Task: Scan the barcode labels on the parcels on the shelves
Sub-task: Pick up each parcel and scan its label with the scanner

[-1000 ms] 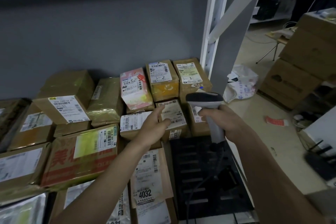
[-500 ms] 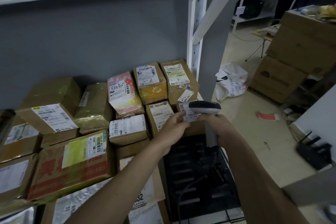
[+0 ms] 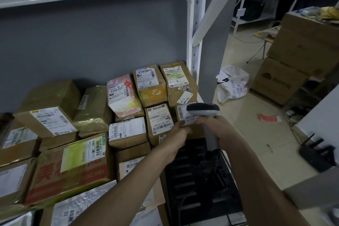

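Several brown parcels with white barcode labels fill the shelf. My right hand (image 3: pixel 219 128) grips the handle of a grey barcode scanner (image 3: pixel 202 109), whose dark head hangs over a small parcel (image 3: pixel 183 113) at the shelf's right end. My left hand (image 3: pixel 178 133) holds that parcel's near edge, with fingers on its label. Just left of it stands a parcel with a label reading 505 101 (image 3: pixel 160 120). Behind are a yellow-marked parcel (image 3: pixel 149 84), a parcel marked 3-3 (image 3: pixel 177 80) and a pink one (image 3: pixel 122 95).
A white shelf upright (image 3: pixel 195 24) rises at the shelf's right end. A black slatted panel (image 3: pixel 198 176) lies below my hands. On the floor to the right are a white bag (image 3: pixel 233 83), stacked cartons (image 3: pixel 300 57), a red slip (image 3: pixel 269 118) and a black router (image 3: pixel 319 154). A person stands at the far top right.
My left hand moved right from the middle parcel's label to the small parcel at the shelf's right end. The scanner came forward over that parcel. My view turned right.
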